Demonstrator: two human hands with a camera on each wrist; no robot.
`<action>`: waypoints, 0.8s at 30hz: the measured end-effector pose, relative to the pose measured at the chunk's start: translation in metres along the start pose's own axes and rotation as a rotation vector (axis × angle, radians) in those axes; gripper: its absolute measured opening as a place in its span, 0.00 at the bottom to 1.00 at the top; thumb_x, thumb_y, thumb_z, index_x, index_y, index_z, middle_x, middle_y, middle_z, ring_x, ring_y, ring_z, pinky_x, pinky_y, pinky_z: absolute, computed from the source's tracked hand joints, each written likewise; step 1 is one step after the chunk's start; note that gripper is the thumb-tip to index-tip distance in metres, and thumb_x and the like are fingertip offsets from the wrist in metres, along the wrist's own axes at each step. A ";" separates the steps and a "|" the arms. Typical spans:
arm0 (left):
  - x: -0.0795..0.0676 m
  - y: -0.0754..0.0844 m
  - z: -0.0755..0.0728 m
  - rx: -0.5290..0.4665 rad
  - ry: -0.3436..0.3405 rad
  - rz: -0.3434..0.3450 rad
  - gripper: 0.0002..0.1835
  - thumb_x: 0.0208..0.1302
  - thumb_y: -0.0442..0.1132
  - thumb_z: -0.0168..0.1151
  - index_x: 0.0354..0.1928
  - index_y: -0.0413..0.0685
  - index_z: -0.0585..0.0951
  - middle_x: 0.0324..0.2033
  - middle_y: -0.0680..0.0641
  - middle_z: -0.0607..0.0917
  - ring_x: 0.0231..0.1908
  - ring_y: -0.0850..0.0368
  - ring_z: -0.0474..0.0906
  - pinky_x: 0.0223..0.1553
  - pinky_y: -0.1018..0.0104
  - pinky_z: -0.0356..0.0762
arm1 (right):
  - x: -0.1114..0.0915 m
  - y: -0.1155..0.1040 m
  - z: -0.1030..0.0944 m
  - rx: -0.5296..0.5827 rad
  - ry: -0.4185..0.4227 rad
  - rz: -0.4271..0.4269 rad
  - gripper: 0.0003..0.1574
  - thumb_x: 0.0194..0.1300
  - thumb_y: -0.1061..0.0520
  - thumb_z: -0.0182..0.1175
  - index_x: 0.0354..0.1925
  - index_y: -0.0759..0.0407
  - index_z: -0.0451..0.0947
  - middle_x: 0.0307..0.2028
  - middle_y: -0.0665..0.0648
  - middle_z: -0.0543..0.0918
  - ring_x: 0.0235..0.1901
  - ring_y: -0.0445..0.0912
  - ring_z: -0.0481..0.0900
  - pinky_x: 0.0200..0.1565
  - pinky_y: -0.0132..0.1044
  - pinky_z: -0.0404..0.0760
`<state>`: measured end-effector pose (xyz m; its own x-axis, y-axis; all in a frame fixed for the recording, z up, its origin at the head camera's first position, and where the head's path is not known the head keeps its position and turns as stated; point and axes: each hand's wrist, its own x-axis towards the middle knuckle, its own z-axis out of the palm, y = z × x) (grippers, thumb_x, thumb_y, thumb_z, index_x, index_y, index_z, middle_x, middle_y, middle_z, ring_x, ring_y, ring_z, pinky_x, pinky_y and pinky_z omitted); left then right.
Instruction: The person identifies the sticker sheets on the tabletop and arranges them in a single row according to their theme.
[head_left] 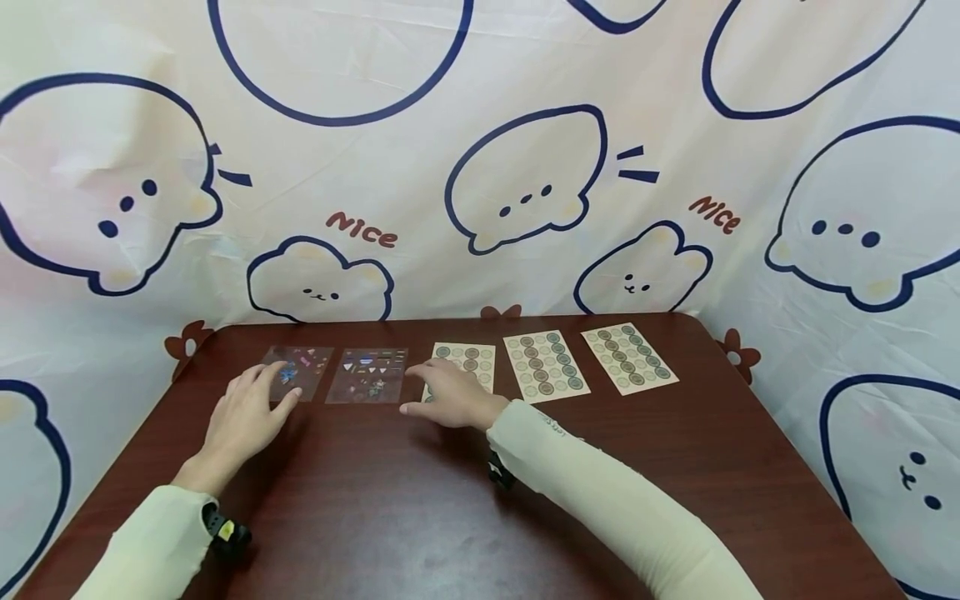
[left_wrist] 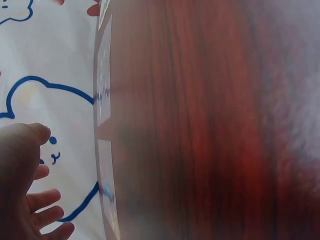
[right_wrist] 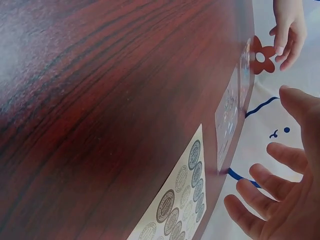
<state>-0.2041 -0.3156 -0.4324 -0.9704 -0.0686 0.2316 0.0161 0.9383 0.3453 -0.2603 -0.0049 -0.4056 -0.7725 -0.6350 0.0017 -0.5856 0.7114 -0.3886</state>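
Right hand (head_left: 453,396), mid-frame in the head view: fingers apart, over the left cream sheet (head_left: 476,360). Left hand (head_left: 243,421), left of centre: thumb and fingers apart, by the left clear sheet (head_left: 306,369). Right clear sheet (head_left: 367,377) between hands. Middle cream sheet (head_left: 546,367) and right cream sheet (head_left: 628,358) lie right of centre, brown worktop (head_left: 405,517) beneath.

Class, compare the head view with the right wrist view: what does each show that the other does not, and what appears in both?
Only the head view: the red "Nice" lettering, the pale long sleeves, the middle cream rectangular paper sheet and the rightmost one.

Only the right wrist view: all four fingers of the right hand seen separately, and fine rings inside the dark round seals.

Both: the glossy reddish-brown table, the left hand, two clear plastic sheets and the leftmost cream sheet.
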 end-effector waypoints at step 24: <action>0.027 -0.046 -0.011 -0.143 -0.153 -0.055 0.33 0.74 0.51 0.57 0.68 0.30 0.67 0.63 0.21 0.68 0.60 0.26 0.66 0.59 0.26 0.65 | 0.017 -0.016 0.000 -0.022 -0.058 0.036 0.39 0.71 0.37 0.60 0.72 0.54 0.69 0.67 0.56 0.76 0.65 0.48 0.75 0.66 0.41 0.74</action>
<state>-0.2286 -0.3639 -0.4320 -0.9958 -0.0558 0.0721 -0.0143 0.8763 0.4815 -0.2640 -0.0268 -0.3991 -0.7781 -0.6247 -0.0658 -0.5634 0.7403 -0.3669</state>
